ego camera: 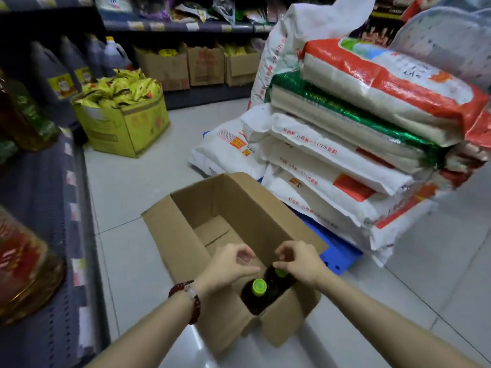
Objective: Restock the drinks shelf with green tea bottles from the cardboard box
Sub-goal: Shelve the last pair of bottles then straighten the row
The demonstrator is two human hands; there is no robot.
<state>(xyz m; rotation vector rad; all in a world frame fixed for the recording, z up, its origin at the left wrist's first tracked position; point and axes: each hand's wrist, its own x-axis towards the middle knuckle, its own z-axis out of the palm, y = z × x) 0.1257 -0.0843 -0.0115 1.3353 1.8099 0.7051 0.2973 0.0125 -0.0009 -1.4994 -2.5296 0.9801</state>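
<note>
An open cardboard box (186, 235) sits on the tiled floor in front of me. Two dark green tea bottles with bright green caps stand in its near corner, the nearer bottle (258, 288) and a second bottle (280, 273) just behind it. My left hand (228, 265) hovers over the box just above the nearer cap, fingers loosely curled and holding nothing. My right hand (299, 261) reaches down with its fingertips at the second bottle's cap; whether they grip it is unclear. The far part of the box holds nothing.
A grey shelf (50, 208) with large oil bottles (24, 266) runs along my left. Stacked rice sacks (345, 144) on a blue pallet (337, 256) crowd the right side of the box. A yellow box of snack packets (125, 120) stands farther down the aisle.
</note>
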